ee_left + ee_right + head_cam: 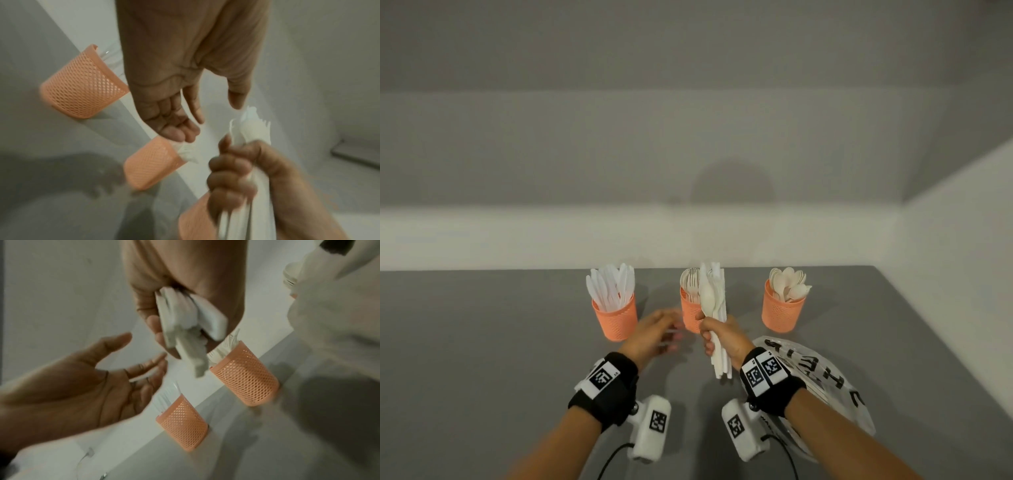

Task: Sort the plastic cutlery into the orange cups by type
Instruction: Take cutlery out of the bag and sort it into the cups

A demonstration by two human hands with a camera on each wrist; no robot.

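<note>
Three orange mesh cups stand in a row on the grey table. The left cup (615, 318) holds knives, the middle cup (688, 317) forks, and the right cup (782, 313) spoons. In front of the middle cup my right hand (719, 337) grips an upright bundle of white cutlery (714, 294), with a spoon at its front. My left hand (662, 330) is open, its fingers straight and holding nothing, just left of the bundle. In the left wrist view, the open palm (174, 113) faces the gripped bundle (252, 129). The right wrist view shows the bundle's handles (185, 331) sticking out of my fist.
A clear plastic bag (822, 383) with black lettering lies on the table under my right forearm. A white wall runs behind the cups and along the table's right side. Bare grey table (482, 359) spreads to the left of the cups.
</note>
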